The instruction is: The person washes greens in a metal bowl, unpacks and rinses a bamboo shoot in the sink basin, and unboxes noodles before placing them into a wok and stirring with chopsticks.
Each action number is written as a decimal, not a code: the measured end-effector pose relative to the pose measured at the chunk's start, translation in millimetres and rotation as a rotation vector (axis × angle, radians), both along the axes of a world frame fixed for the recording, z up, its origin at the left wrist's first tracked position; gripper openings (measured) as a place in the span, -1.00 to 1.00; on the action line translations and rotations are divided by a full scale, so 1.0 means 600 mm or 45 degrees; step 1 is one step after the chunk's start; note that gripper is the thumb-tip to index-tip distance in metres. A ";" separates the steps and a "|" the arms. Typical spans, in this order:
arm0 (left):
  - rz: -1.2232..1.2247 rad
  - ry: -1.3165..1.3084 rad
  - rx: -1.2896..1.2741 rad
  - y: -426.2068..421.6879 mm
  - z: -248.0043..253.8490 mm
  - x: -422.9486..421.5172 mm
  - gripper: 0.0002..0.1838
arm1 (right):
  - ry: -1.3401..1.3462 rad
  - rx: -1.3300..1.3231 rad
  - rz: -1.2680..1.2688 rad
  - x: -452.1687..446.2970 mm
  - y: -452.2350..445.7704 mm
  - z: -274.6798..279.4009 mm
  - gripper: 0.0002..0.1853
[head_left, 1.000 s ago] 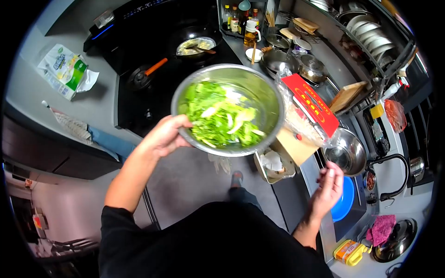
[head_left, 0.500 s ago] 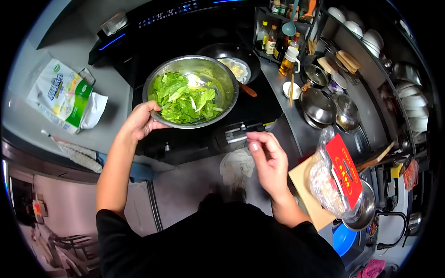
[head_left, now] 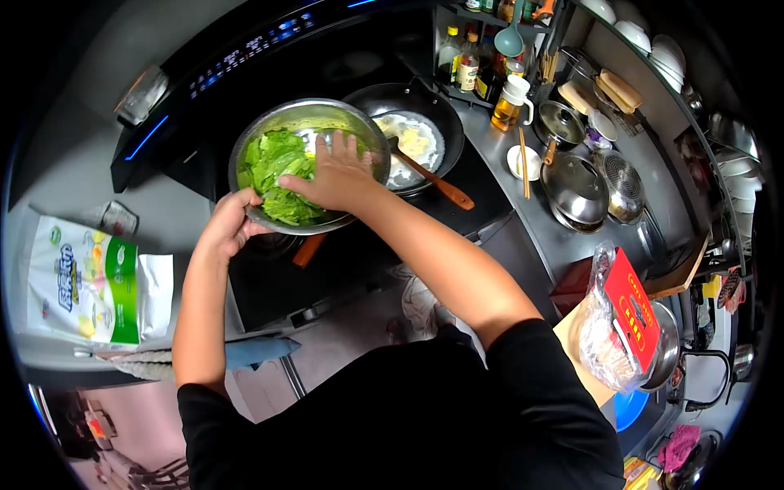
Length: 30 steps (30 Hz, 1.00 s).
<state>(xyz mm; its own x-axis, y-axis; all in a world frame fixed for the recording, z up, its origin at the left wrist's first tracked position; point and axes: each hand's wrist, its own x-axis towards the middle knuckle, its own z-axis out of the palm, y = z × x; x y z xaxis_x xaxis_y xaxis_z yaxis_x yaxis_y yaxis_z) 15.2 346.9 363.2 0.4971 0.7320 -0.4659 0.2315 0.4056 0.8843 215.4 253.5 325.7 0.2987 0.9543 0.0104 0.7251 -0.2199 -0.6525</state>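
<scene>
Grey counter [head_left: 542, 245]: oil jug [head_left: 510, 104], white bowl [head_left: 531, 162] near left edge; domed lidded pan [head_left: 578, 192] beside bowl, farther in.

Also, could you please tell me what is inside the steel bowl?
Leafy greens are inside the steel bowl, mostly on its left side. The right hand reaches in, so I cannot see what is under its palm, nor the bowl's bottom beneath the greens.

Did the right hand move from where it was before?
Yes, the right hand went left, from the black wok's right side to its left, over the metal bowl.
</scene>
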 end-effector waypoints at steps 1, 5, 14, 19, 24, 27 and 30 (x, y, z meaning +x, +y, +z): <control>0.027 0.002 0.009 0.003 -0.001 0.008 -0.66 | 0.000 -0.101 -0.024 0.004 0.017 -0.001 0.24; 0.079 0.055 -0.002 0.009 -0.011 0.028 -0.69 | 0.221 -0.222 0.042 -0.010 0.048 -0.016 0.27; 0.147 0.177 -0.011 0.019 -0.008 0.071 -0.77 | 0.500 -0.101 0.012 0.029 0.050 -0.032 0.06; 0.135 0.240 -0.003 0.029 0.006 0.104 -0.77 | 0.479 -0.144 0.082 0.047 0.075 -0.049 -0.08; 0.111 0.327 0.030 0.043 0.015 0.140 -0.79 | 0.429 -0.229 0.074 0.060 0.088 -0.051 -0.11; 0.081 0.377 0.071 0.046 0.029 0.166 -0.78 | 0.518 -0.275 0.069 0.078 0.086 -0.039 -0.12; 0.038 0.444 0.085 0.054 0.044 0.187 -0.78 | 0.632 -0.280 0.085 0.092 0.094 -0.041 -0.12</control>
